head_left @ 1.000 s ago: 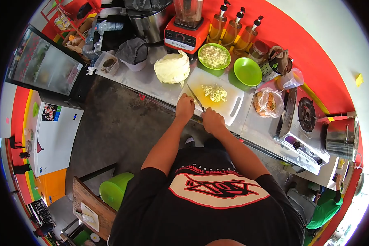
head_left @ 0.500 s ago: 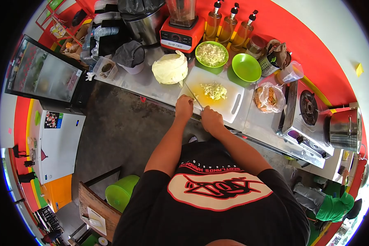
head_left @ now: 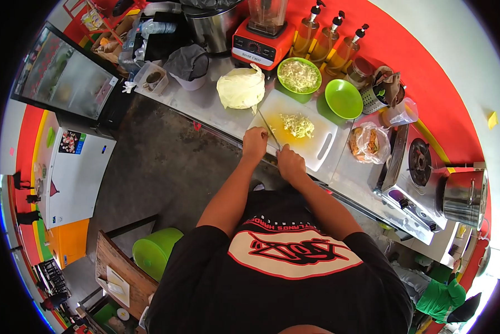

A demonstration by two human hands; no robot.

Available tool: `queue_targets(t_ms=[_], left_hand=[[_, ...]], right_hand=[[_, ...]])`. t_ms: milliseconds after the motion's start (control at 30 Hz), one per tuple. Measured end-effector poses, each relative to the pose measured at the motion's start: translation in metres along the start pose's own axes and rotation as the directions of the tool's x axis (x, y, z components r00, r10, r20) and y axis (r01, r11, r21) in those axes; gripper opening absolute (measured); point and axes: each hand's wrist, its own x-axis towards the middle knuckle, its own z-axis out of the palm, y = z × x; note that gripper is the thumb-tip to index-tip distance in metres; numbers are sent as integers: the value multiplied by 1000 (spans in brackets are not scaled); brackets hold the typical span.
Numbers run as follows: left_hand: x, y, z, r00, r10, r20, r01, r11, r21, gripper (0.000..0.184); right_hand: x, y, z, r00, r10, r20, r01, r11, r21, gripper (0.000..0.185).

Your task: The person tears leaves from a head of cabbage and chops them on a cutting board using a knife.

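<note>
The right hand (head_left: 291,163) has its grip wrapped around the handle of the knife (head_left: 270,129), whose blade lies slanting over the board (head_left: 311,151). The left hand (head_left: 255,142) is just beside this blade, with bent fingers; I cannot tell whether its grip pinches something, because the back of the hand hides it. The shredded cabbage (head_left: 298,126) lies in a loose heap on the board, on the other side of the blade.

The main danger, in my judgement, is a cut to the left fingers: if the blade slips sideways, they are very near to it. The board also lies close to the front edge of the desk (head_left: 347,172), so a strong push could make it slide, and shreds could fall down. The big cabbage (head_left: 240,89) stands near the board's corner; being round, it might roll if an elbow or the knife's tip knocks it.
</note>
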Motion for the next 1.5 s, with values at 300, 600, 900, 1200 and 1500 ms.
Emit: queue_targets(t_ms=[300,600,900,1200,1500], left_hand=[[14,-15,-6,981,195,-16,-194,981,16,8],[4,-8,4,997,16,-71,-17,1000,-17,9],[-4,-9,2,990,120,-71,-123,992,-26,4],[16,-13,-7,980,197,9,-198,978,61,6],[-3,-4,4,993,62,-102,-55,996,71,13]], right_hand=[[-4,4,3,999,-26,-34,25,999,-42,40],[-11,-4,-10,999,-34,-28,31,995,-90,37],[-3,-2,-17,996,-85,2,84,992,-91,36],[-7,-1,-22,996,-90,-4,89,992,-90,37],[-4,0,-9,999,-39,-11,38,998,-42,40]])
